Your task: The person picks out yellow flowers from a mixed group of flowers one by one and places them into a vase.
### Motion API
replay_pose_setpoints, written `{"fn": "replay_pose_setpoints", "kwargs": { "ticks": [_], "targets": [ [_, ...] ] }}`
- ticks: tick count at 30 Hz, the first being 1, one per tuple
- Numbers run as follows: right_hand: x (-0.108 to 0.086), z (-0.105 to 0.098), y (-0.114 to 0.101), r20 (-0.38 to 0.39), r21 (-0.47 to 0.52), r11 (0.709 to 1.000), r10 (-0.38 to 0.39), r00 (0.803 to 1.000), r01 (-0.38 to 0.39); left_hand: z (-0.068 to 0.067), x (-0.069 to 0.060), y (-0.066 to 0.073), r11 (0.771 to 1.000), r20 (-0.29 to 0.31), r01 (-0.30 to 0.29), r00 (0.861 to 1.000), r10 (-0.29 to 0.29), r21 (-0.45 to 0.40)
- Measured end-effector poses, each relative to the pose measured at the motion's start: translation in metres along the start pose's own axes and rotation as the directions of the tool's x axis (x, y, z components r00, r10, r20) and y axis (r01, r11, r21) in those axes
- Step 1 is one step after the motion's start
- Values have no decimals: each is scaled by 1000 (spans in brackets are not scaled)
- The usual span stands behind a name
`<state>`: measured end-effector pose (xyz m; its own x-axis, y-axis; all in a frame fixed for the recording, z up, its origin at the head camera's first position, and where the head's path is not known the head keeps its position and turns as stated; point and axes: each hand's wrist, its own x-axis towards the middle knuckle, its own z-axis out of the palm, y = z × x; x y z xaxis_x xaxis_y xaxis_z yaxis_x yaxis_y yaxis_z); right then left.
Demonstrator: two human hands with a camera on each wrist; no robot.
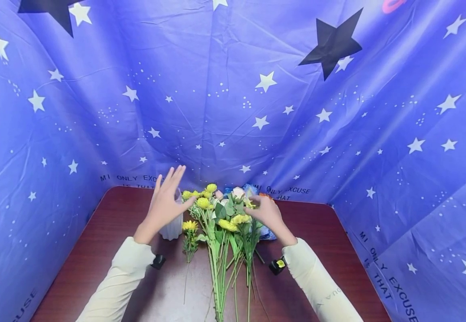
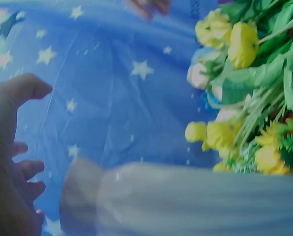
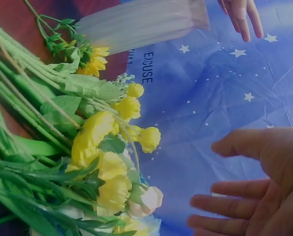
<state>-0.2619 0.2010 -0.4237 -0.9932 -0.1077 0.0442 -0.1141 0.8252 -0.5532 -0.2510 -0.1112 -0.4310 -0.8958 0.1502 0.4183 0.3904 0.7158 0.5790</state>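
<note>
A bunch of artificial flowers (image 1: 225,223), yellow, pale pink, white and blue on long green stems, lies on the table. My left hand (image 1: 166,201) is raised at its left with fingers spread, in front of a translucent ribbed vase (image 1: 172,230). At the bunch's right, my right hand (image 1: 266,212) is held up with fingers apart. In the right wrist view, that hand (image 3: 254,187) holds nothing and is apart from the yellow blooms (image 3: 109,182). The left wrist view shows the left hand (image 2: 13,147) empty too, a gap between it and the flowers (image 2: 220,137).
A single yellow flower sprig (image 1: 190,227) lies left of the bunch on the dark red table (image 1: 317,250). Orange and blue blooms show behind the right hand. A blue cloth with stars (image 1: 217,112) hangs around the table's back and sides.
</note>
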Motion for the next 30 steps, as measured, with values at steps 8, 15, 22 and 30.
{"fn": "replay_pose_setpoints", "kwargs": {
  "ticks": [8,15,22,30],
  "targets": [
    [0,-3,7,101,44,990,128,987,-133,-19,-9,-40,940,98,153,987,-128,-306],
    [-3,4,15,251,199,951,185,950,-238,-21,-19,-70,821,179,205,976,-127,-534],
    [-4,13,26,364,288,905,201,910,-315,-17,-31,-97,779,240,232,965,-108,-583],
    [-10,19,30,398,274,904,204,894,-328,0,-43,-124,671,319,305,942,-107,-675]
  ]
}}
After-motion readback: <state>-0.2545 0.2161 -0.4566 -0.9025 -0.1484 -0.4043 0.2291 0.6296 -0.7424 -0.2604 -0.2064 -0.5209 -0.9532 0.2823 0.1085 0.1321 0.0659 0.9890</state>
